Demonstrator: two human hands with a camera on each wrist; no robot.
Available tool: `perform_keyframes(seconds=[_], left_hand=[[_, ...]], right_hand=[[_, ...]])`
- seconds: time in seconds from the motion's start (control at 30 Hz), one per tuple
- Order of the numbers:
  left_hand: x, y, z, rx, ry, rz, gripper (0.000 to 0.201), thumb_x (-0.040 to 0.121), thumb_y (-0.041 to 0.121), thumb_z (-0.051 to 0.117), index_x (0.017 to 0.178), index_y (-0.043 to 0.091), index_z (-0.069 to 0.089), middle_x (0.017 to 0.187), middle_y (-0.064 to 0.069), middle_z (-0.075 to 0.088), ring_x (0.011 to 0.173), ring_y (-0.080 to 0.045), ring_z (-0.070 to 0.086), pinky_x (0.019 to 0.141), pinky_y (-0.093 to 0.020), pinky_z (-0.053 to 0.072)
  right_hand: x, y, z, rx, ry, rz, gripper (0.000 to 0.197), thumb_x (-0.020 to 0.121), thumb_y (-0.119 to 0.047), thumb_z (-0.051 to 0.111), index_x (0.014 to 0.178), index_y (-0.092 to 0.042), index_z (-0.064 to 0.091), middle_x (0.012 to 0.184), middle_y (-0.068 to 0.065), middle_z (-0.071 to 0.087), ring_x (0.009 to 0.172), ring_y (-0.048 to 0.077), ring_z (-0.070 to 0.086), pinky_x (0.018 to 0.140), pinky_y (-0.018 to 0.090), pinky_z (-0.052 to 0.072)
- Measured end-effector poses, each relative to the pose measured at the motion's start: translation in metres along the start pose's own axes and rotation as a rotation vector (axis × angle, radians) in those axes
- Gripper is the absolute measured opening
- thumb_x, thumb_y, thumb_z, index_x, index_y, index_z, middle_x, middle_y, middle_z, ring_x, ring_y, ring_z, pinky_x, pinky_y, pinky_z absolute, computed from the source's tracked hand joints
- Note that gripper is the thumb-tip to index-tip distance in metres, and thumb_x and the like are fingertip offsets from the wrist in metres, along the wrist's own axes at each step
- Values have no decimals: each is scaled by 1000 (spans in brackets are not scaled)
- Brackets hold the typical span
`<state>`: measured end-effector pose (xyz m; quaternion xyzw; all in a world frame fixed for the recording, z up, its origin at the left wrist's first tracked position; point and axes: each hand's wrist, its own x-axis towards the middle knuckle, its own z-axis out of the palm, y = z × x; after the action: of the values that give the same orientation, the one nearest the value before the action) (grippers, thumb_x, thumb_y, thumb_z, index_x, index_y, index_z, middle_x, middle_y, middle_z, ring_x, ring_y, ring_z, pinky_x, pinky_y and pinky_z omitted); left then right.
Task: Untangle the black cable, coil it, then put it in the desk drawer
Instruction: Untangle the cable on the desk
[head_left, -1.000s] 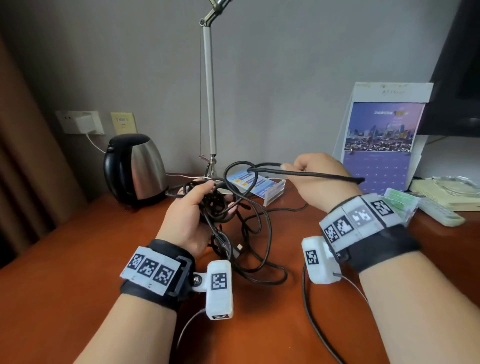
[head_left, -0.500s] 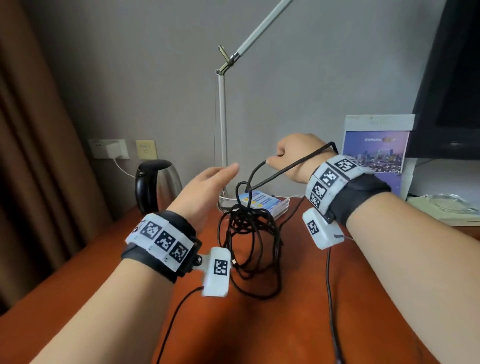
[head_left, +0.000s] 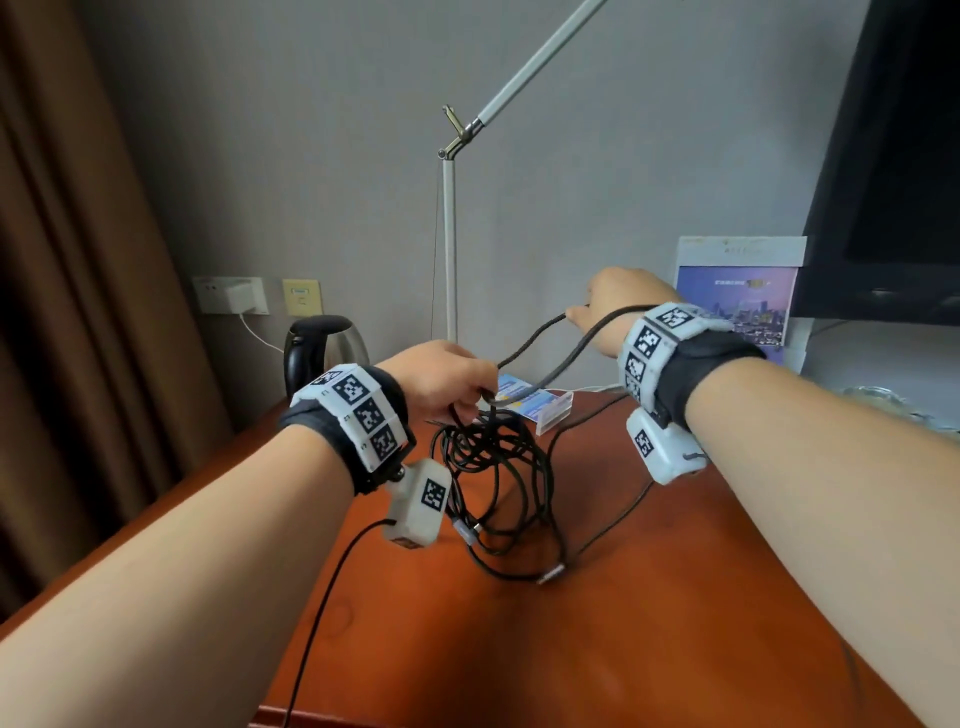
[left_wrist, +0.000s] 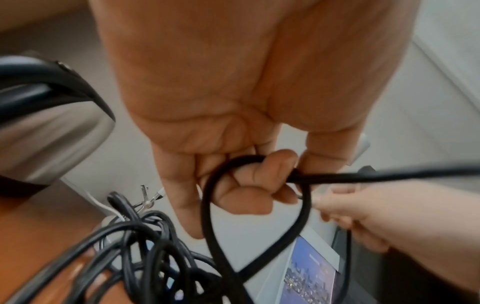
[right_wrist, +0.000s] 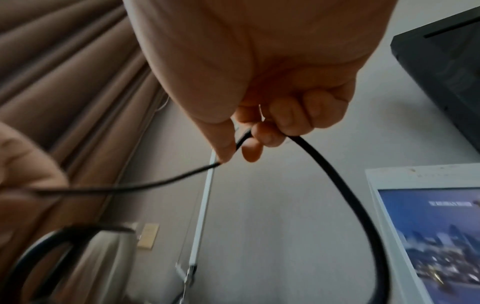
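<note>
Two hands are raised above the tabletop (head_left: 649, 623) in the head view. Left hand (head_left: 441, 382) grips a strand of the black cable (head_left: 498, 467), whose tangled bulk hangs below it, lower loops reaching the tabletop surface. Right hand (head_left: 613, 301), higher and further back, pinches the same cable; two strands run taut between the hands. Kettle (head_left: 324, 345) and lamp pole (head_left: 449, 249) stand behind, card holder (head_left: 540, 408) just beyond the tangle, calendar (head_left: 737, 296) at right. Left wrist view: left hand (left_wrist: 233, 123) has its fingers (left_wrist: 259, 176) curled round a cable loop (left_wrist: 259, 216); the tangle (left_wrist: 145, 257) hangs below, right hand (left_wrist: 358, 214) visible beyond. Right wrist view: right hand (right_wrist: 259, 72) holds the cable (right_wrist: 350, 195) between thumb and curled fingers (right_wrist: 270, 135), one strand leading off left, the other looping down.
</note>
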<state>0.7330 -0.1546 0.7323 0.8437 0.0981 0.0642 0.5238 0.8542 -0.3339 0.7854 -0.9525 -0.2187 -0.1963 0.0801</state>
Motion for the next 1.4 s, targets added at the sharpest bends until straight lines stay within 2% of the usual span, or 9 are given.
perform_keyframes(seconds=[0.13, 0.23, 0.3, 0.4, 0.53, 0.63, 0.93, 1.13, 1.4], left_hand=[[8, -8, 5, -361, 51, -30, 28, 101, 0, 54, 76, 8, 46, 56, -8, 37, 49, -15, 32, 61, -32, 34], [13, -15, 8, -524, 106, -57, 36, 104, 0, 44, 72, 15, 38, 54, -5, 35, 44, -11, 27, 52, -24, 17], [17, -20, 10, -545, 159, -60, 31, 105, 2, 42, 77, 14, 41, 49, -5, 43, 37, -15, 36, 46, -21, 23], [18, -23, 11, -513, 243, -54, 25, 106, 4, 42, 83, 11, 45, 52, -6, 53, 41, -18, 49, 47, -23, 33], [16, -25, 14, -407, 266, -14, 23, 104, -1, 44, 84, 10, 43, 57, -9, 48, 49, -17, 40, 53, -27, 27], [16, -25, 12, -195, 268, 24, 9, 104, 4, 46, 96, 6, 50, 66, -9, 56, 47, -19, 43, 43, -24, 37], [6, -16, 16, 164, 101, 238, 14, 95, 13, 62, 108, 16, 61, 70, 0, 65, 59, -23, 53, 61, -36, 47], [10, -30, 19, 22, 53, 214, 24, 78, 29, 72, 97, 15, 65, 68, -1, 58, 58, -24, 50, 67, -42, 48], [17, -49, 26, 204, 73, 178, 26, 98, 37, 66, 81, 18, 66, 70, -3, 58, 56, -21, 55, 66, -34, 48]], right_hand=[[-21, -15, 33, 50, -95, -53, 25, 95, -11, 50, 119, -6, 55, 123, 21, 51, 89, 39, 60, 76, 37, 46], [-33, -29, 48, 50, -192, -59, 35, 93, -17, 60, 125, -9, 49, 134, 17, 46, 100, 38, 62, 77, 35, 44], [-39, -33, 57, 2, -325, -119, 36, 96, -25, 58, 130, -11, 54, 141, 13, 53, 117, 35, 61, 84, 33, 48], [-49, -38, 64, -31, -476, -224, 39, 95, -34, 59, 124, -9, 66, 125, 10, 68, 111, 30, 65, 89, 32, 53], [-53, -40, 50, 48, -548, -268, 29, 94, -35, 63, 94, -7, 71, 70, 2, 66, 67, 23, 63, 67, 28, 49], [-50, -45, 31, 302, -671, -214, 27, 96, -31, 63, 83, -9, 73, 72, 4, 74, 61, 20, 68, 61, 31, 55], [-36, -55, 33, 738, -370, 88, 54, 97, -62, 50, 87, -10, 62, 63, 4, 56, 43, 19, 50, 45, 26, 44], [-28, -51, 51, 1216, -373, 160, 39, 103, -42, 53, 98, -6, 69, 59, 2, 48, 41, 15, 41, 43, 22, 32], [-17, -35, 17, 1789, -173, 278, 40, 107, -29, 45, 84, -6, 68, 55, -1, 54, 44, 12, 52, 43, 20, 43]])
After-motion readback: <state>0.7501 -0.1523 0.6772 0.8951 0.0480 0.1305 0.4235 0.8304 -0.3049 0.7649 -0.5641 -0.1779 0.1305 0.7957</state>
